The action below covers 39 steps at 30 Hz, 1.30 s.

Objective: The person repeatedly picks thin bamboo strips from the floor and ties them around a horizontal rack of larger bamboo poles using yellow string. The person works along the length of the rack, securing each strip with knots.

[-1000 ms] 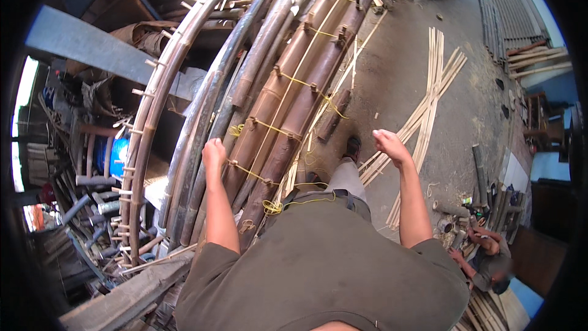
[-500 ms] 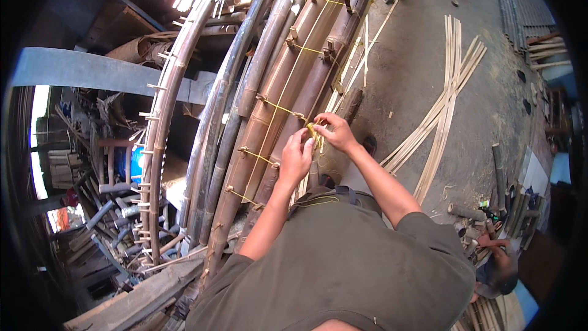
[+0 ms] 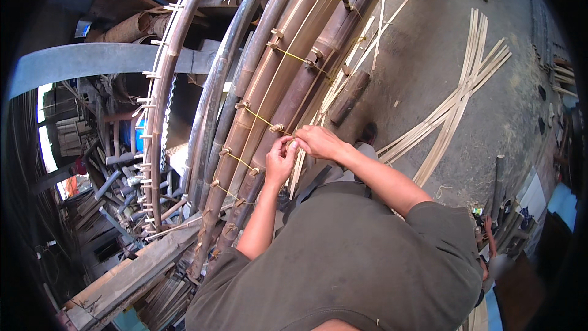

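Observation:
My left hand and my right hand meet at the right-hand edge of a brown bamboo pole. Both are closed, fingertips pinched together on a thin yellow cord, mostly hidden between them. The back of my right hand faces up and covers its fingertips. From the hands the yellow cord runs left across two long bamboo poles, between small wooden pegs. Similar cords and pegs cross the poles above and below this one. A paler split strip lies lengthwise between the poles.
Left stand more bamboo poles and one studded with short sticks. A blue-grey curved beam crosses behind them. Right, crossed pale bamboo strips lie on the floor, and a short dark bamboo piece lies nearer. Another person's arm shows lower right.
My hands have drawn closer together, and my right hand has turned its back upward over the cord. The yellow bundle seen between the fingers before is now hidden. The whole view has shifted.

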Motion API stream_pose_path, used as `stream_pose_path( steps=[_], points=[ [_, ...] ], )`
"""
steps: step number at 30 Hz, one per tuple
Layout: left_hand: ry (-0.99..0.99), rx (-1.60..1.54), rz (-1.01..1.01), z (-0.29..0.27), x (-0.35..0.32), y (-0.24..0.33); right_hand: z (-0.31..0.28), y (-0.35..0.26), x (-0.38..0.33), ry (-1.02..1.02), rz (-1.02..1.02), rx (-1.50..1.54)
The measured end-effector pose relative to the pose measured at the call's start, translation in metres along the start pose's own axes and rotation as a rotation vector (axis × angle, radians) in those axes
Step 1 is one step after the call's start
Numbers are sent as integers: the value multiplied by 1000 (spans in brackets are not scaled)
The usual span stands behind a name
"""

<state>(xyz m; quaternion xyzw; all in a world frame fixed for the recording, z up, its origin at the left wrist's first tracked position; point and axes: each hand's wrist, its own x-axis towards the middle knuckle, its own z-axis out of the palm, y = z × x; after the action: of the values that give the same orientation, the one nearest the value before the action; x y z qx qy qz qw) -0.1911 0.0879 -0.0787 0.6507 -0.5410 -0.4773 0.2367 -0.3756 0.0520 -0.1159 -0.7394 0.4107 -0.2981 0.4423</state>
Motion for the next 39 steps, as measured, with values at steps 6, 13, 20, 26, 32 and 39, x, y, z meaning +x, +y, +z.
stream_pose_path(
  steps=[6,13,20,26,32,39],
  points=[
    [237,192,-48,3,11,49,31,63,-46,-277,58,-314],
    [268,276,-41,6,24,47,14,173,-194,-436,775,-624],
    [-591,268,-211,48,44,114,-28,233,-180,-23,667,-72],
    [-922,317,-99,258,109,89,-113,331,-257,700,961,245],
    [-1259,555,107,504,139,12,-156,580,-400,1111,1358,238],
    [-1080,1022,116,689,147,3,-181,852,-534,1235,1858,28]
  ],
)
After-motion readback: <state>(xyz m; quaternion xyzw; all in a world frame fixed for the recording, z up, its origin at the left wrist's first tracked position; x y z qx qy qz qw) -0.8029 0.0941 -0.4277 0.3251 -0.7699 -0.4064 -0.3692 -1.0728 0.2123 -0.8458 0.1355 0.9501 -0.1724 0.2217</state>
